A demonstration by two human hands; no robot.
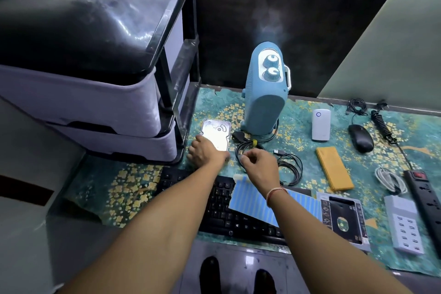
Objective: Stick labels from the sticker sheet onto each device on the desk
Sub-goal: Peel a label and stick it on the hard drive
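The hard drive (216, 135) was found lying flat on the patterned desk mat (298, 112), just in front of the grey drawer unit (95, 102), with its long axis running away from the person and slightly rightward. The left hand (205, 152) was placed on the drive's near left corner, fingers spread and fairly straight, apparently steadying it rather than gripping it. The right hand (259, 162) was held just right of the drive, over the coiled black cable (253, 148), its thumb and forefinger drawn together as if pinching something small; whether a label was held there could not be resolved. The drive therefore lay to the left of and slightly beyond the right fingertips, so a short leftward reach was judged to be needed, the left hand being the nearer and already in contact. The sticker sheet (253, 200), blue with pale stripes, rested on the right part of the black keyboard (222, 207), beneath the right forearm. Further right were noted a blue heater (265, 93) with two knobs, a white plug-in unit (321, 124), a black mouse (360, 138), a yellow power bank (334, 168), a black case (342, 217), a white multi-port charger (404, 224) and a black power strip (427, 200). No label was seen on any device. No brand or writing could be read; keyboard legends were too small.
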